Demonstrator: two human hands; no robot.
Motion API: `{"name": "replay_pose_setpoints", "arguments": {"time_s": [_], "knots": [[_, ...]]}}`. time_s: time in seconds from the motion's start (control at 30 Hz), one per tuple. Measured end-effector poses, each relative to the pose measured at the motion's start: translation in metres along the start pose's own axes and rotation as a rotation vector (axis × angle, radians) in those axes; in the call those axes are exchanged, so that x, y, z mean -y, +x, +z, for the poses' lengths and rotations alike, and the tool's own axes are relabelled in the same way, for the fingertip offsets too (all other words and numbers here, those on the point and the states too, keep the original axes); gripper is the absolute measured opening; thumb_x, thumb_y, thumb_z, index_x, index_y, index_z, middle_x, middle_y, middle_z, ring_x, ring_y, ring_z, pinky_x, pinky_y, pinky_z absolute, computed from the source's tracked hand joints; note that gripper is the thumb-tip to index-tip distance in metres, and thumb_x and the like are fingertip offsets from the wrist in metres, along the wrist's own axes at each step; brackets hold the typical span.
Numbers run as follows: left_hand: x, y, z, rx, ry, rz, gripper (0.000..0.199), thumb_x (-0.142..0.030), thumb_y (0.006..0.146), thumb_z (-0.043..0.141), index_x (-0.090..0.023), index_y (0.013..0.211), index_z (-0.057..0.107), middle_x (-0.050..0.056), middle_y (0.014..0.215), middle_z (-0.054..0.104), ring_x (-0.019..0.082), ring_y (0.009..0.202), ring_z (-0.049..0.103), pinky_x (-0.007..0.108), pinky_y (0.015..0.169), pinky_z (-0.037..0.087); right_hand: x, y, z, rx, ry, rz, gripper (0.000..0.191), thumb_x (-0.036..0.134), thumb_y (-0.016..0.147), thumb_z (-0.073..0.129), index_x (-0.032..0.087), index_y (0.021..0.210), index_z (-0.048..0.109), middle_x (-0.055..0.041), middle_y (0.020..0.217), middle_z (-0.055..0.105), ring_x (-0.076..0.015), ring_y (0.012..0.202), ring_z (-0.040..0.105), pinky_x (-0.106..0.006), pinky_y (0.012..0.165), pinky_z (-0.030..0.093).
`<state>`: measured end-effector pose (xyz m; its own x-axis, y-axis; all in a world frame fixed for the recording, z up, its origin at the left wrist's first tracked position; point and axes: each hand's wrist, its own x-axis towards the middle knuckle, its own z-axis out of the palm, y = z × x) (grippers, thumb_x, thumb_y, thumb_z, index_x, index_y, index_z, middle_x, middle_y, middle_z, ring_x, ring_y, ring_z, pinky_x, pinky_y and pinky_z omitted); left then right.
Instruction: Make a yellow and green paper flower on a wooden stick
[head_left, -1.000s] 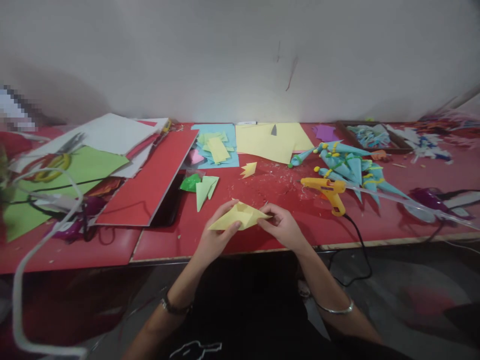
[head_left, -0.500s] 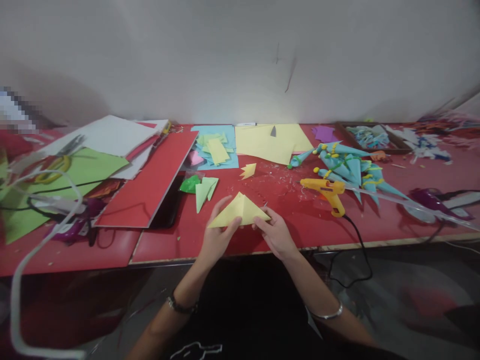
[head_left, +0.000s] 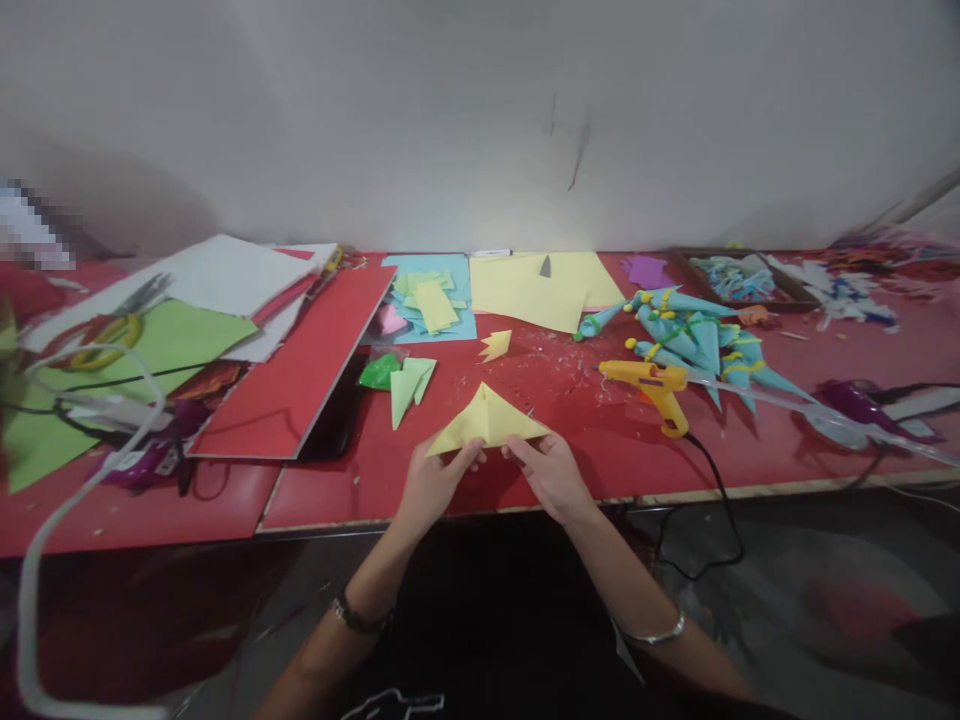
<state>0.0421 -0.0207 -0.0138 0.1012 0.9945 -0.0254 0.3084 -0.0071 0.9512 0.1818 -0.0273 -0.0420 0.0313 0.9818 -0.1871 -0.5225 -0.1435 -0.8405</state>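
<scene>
A folded yellow paper (head_left: 486, 418), roughly a triangle with a crease down its middle and its point away from me, is held above the red table's front part. My left hand (head_left: 435, 482) grips its lower left edge, thumb on top. On the lower right edge my right hand (head_left: 551, 472) pinches the same paper between thumb and fingers. Just beyond it lies a small yellow zigzag-cut piece (head_left: 496, 346). Folded pale green papers (head_left: 412, 388) rest to the left, beside a green item (head_left: 380, 371) in clear plastic.
A yellow glue gun (head_left: 651, 378) with a black cord lies to the right, before blue paper cones (head_left: 697, 335). Behind are yellow sheets (head_left: 532, 290) and a blue sheet with paper strips (head_left: 435, 303). A red board (head_left: 292, 370) and scissors (head_left: 112, 340) are left.
The yellow paper's side corners have bent downward a little and its middle crease stands out more. The left fingers behind the paper now show less.
</scene>
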Motion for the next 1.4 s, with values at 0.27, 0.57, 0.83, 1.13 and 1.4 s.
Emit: {"name": "replay_pose_setpoints", "arguments": {"time_s": [0.27,0.57,0.83,1.13,1.4], "knots": [[-0.001,0.004,-0.006,0.047,0.099,0.102,0.027,-0.031,0.073,0.052,-0.013,0.053,0.058,0.0,0.055,0.062,0.01,0.052,0.056,0.019,0.055,0.044,0.004,-0.001,0.002,0.012,-0.253,-0.037,0.015,0.028,0.061,0.066,0.014,0.066,0.065,0.0003,0.06,0.064,-0.0097,0.054,0.054,-0.024,0.057,0.046],[0.001,0.005,-0.012,0.138,0.122,0.129,0.021,-0.029,0.073,0.054,-0.014,0.06,0.062,0.001,0.066,0.067,0.012,0.062,0.06,0.02,0.061,0.045,0.006,-0.002,0.003,0.051,-0.313,0.001,0.02,0.033,0.061,0.066,0.014,0.062,0.062,0.0003,0.052,0.061,-0.0098,0.049,0.054,-0.023,0.054,0.044],[0.004,0.005,-0.005,0.089,0.195,0.125,0.022,-0.031,0.072,0.055,-0.012,0.066,0.063,0.004,0.066,0.067,0.014,0.061,0.059,0.022,0.058,0.044,0.005,-0.002,0.004,0.053,-0.275,-0.002,0.023,0.034,0.058,0.068,0.015,0.07,0.062,-0.0002,0.06,0.063,-0.0104,0.051,0.055,-0.025,0.055,0.046],[0.011,0.006,-0.005,0.098,0.194,0.228,0.015,-0.025,0.073,0.053,-0.014,0.071,0.062,0.003,0.07,0.068,0.013,0.063,0.059,0.02,0.059,0.043,0.003,-0.002,0.001,0.116,-0.331,-0.059,0.019,0.032,0.062,0.067,0.016,0.072,0.062,-0.0009,0.064,0.063,-0.0132,0.061,0.058,-0.027,0.064,0.047],[0.008,0.006,-0.007,0.185,0.265,0.257,0.019,-0.025,0.077,0.048,-0.014,0.073,0.063,0.004,0.078,0.068,0.016,0.072,0.06,0.023,0.066,0.044,0.005,-0.003,0.002,0.154,-0.354,-0.068,0.02,0.034,0.061,0.068,0.017,0.069,0.061,-0.0009,0.063,0.062,-0.0133,0.061,0.057,-0.026,0.062,0.046]]}}
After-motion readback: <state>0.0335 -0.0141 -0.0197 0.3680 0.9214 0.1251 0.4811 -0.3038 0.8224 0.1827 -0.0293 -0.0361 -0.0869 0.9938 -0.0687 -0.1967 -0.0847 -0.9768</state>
